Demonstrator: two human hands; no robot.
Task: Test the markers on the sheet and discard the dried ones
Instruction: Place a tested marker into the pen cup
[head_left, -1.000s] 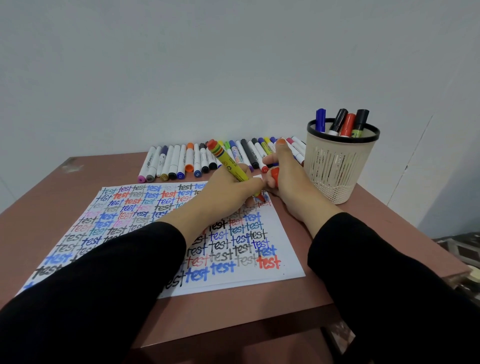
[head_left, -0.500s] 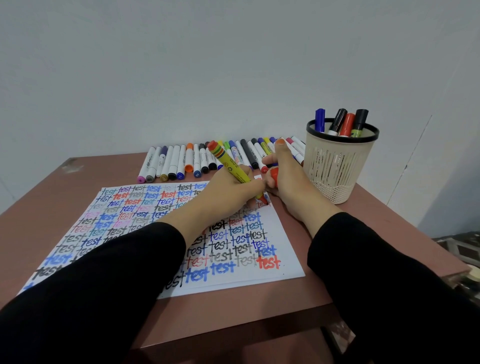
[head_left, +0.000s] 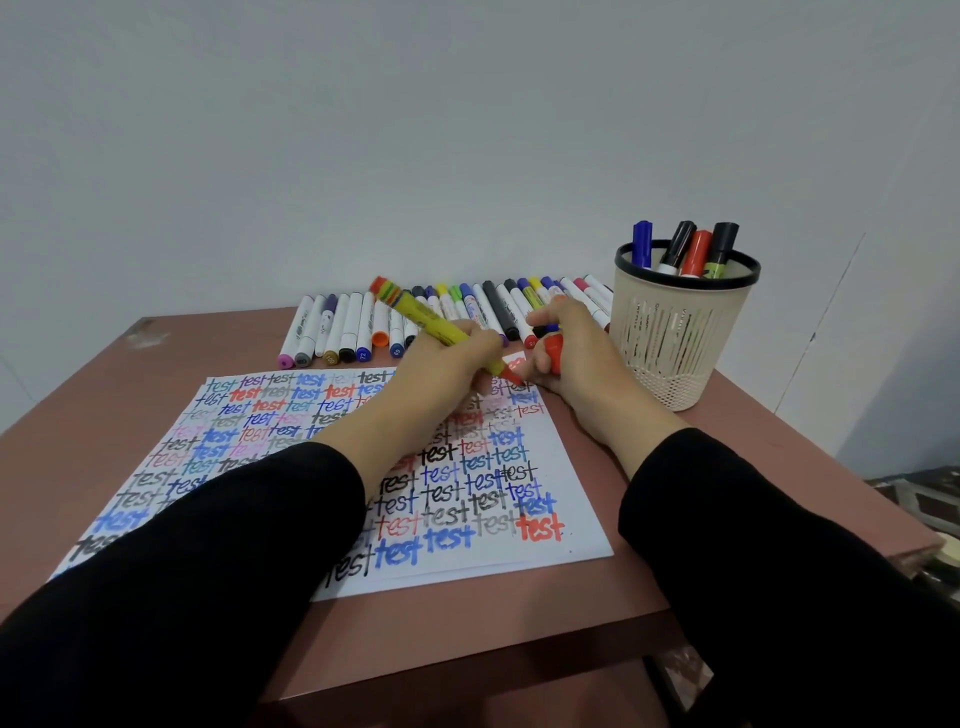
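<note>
Head view: you are testing the yellow marker (head_left: 426, 322) at the sheet's (head_left: 576, 499) far right corner, its red tip down on the paper.
Left hand: your left hand (head_left: 441, 369) grips the barrel low, fingers curled round it, likely for firm strokes.
Right hand: your right hand (head_left: 582, 358) rests at that same corner, fingers clamped on the red cap (head_left: 555, 351), probably steadying the sheet and keeping the cap ready.
Waiting: the row of markers (head_left: 457, 312) lies just beyond the sheet's far edge.
Basket: the basket (head_left: 675, 343) stands right of the sheet, four markers (head_left: 696, 254) upright inside.
</note>
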